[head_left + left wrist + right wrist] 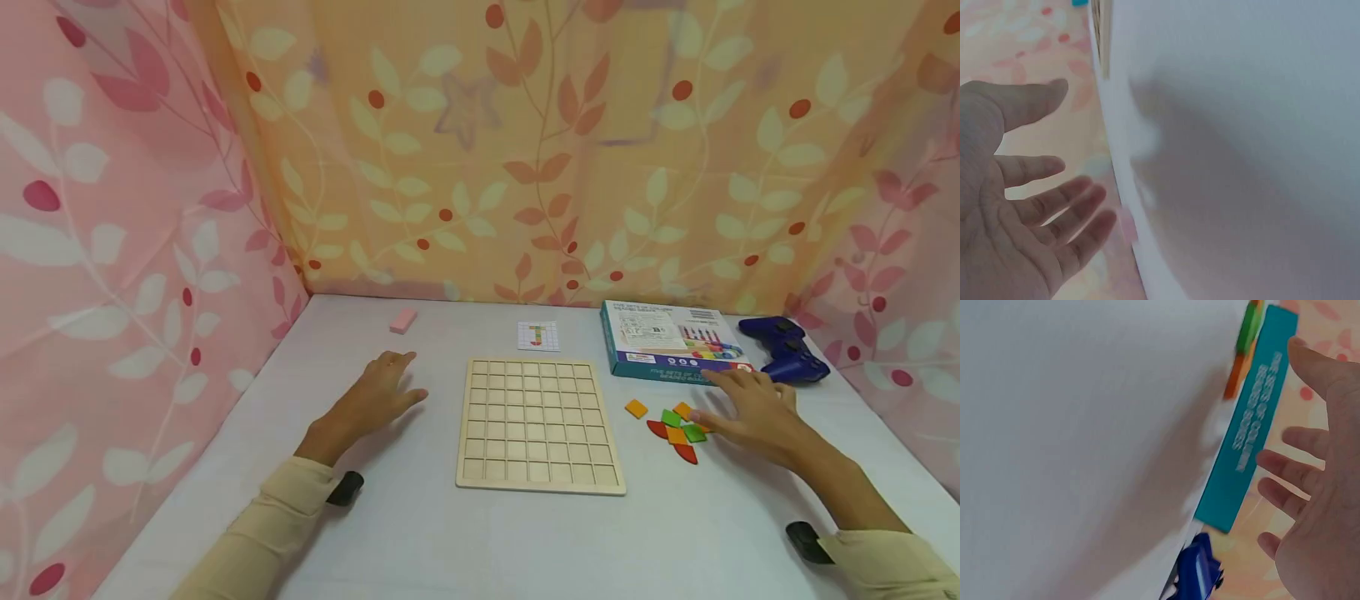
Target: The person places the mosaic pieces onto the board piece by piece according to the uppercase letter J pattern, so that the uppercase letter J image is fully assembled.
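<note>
Past the beige sleeves [258,529] nearest the camera, find both hands spread, pinching nothing: left hand [375,396] left of the gridded board [536,422], right hand [757,412] at the coloured tiles [675,436] on the board's other side, contact unclear. Probably best to pinch one by its edges, without nudging crowded neighbours. Mind the teal-edged box [671,333] just behind, likely to cramp a reach. Farther off, see the blue controller [786,348], patterned card [538,336] and pink block [403,320].

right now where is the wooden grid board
In the head view, the wooden grid board lies near the middle, left of the colored pieces, with the small card just beyond it.
</note>
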Demonstrator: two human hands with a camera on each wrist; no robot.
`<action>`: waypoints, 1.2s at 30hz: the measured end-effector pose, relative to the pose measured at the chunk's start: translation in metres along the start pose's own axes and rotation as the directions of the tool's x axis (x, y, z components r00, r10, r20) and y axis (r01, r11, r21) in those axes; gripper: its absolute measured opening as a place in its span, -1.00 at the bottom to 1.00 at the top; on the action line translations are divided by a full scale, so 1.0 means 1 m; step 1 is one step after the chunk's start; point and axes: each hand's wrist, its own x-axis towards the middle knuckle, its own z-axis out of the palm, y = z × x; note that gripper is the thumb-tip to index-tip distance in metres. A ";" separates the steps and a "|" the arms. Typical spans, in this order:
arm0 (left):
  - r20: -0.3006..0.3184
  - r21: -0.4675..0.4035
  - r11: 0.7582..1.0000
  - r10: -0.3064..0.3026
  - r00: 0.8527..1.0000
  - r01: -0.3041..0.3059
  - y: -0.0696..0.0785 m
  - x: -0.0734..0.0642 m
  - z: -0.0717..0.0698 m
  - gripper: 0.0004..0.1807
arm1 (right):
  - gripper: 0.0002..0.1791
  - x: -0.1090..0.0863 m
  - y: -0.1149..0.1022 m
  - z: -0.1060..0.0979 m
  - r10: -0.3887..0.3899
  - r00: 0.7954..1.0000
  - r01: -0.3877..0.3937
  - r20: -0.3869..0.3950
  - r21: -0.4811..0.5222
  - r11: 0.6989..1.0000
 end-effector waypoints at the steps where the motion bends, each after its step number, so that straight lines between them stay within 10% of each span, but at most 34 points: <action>1: -0.004 -0.049 0.999 0.011 1.000 -0.012 0.004 0.001 0.001 -0.24 | 0.07 0.002 -0.006 0.001 -0.014 1.000 0.014 0.000 0.001 1.000; 8: -0.013 -0.324 0.945 0.039 0.999 -0.041 0.031 0.007 0.016 -0.43 | -0.18 0.016 -0.040 0.010 -0.099 0.995 0.099 -0.003 0.068 0.993; 25: 0.093 -0.367 0.924 -0.083 0.992 0.112 0.056 0.012 0.040 -0.40 | -0.57 0.031 -0.071 0.019 -0.116 0.992 0.104 0.053 0.191 0.976; 36: 0.148 -0.502 0.849 -0.105 0.984 0.166 0.058 0.011 0.043 -0.38 | -0.60 0.029 -0.073 0.017 -0.125 0.990 0.101 0.065 0.286 0.953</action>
